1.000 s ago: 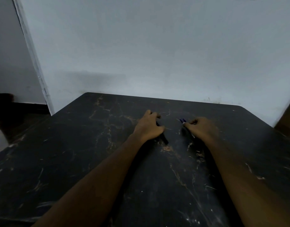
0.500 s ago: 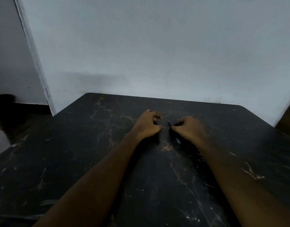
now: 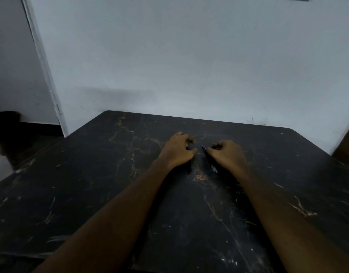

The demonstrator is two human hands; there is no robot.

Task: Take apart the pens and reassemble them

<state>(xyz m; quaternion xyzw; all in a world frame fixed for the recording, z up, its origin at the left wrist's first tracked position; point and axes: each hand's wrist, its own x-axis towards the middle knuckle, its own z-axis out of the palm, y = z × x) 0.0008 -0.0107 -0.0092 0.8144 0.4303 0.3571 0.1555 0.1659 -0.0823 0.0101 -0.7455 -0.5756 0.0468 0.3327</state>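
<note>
Both hands sit close together near the far middle of the dark scratched table (image 3: pixel 90 184). My left hand (image 3: pixel 178 149) is curled around a black pen (image 3: pixel 189 168); only its lower end shows below the palm. My right hand (image 3: pixel 227 154) grips a blue pen (image 3: pixel 203 148); a blue tip pokes out past the fingers and a pale end shows under the palm. The two hands are a small gap apart. Most of each pen is hidden inside the fists.
A pale wall (image 3: pixel 189 66) stands right behind the table's far edge. A white door frame (image 3: pixel 45 75) runs down at the left, with dark floor beside it. A brown object (image 3: pixel 347 148) shows at the right edge.
Both hands have drawn closer together over the last second, the right hand shifting left. The pens have turned more upright in the fists.
</note>
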